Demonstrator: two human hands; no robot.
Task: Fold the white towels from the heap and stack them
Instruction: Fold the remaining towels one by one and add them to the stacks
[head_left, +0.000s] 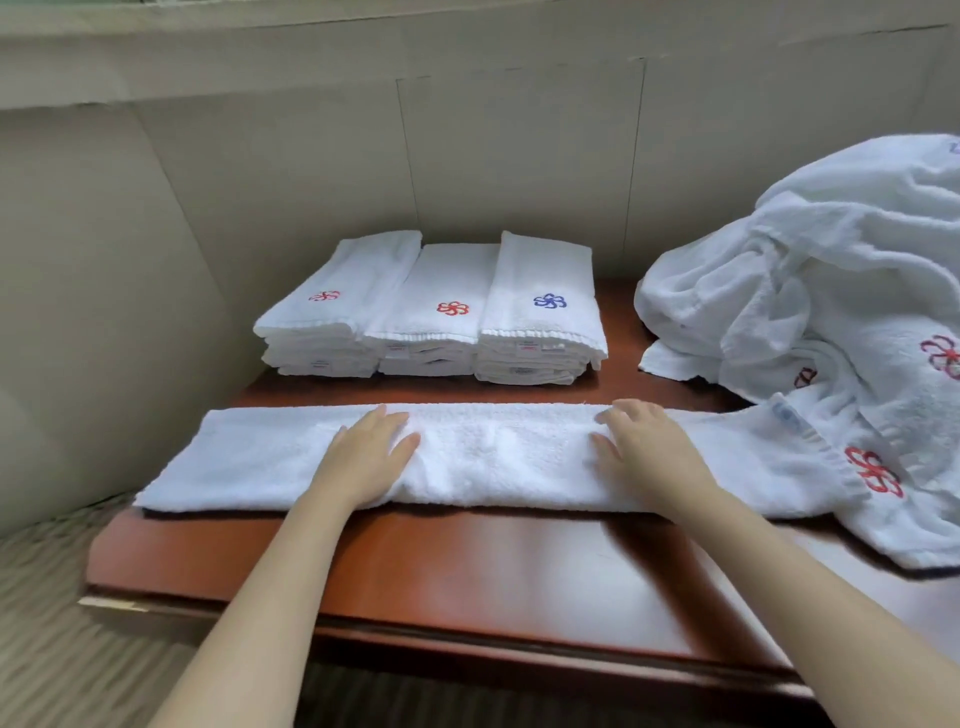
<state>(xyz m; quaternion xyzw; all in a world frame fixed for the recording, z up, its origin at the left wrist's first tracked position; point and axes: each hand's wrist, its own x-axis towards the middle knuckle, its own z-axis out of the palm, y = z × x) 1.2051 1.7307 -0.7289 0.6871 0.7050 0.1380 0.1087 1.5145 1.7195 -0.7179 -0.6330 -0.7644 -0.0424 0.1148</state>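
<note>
A white towel (498, 457), folded into a long narrow strip, lies across the middle of the brown table (467, 566). My left hand (369, 452) rests flat on its left half with straight fingers. My right hand (644, 447) presses flat on its right half. The strip's right end carries a red flower mark and touches the heap of loose white towels (831, 291) at the right. Three stacks of folded towels (431, 312) stand side by side at the back, two with red flower marks, one with a blue one.
A beige wall (311, 156) closes the back and left sides right behind the stacks. The table's front edge runs below my forearms, with patterned carpet (47, 623) at the lower left. Bare tabletop shows between the strip and the front edge.
</note>
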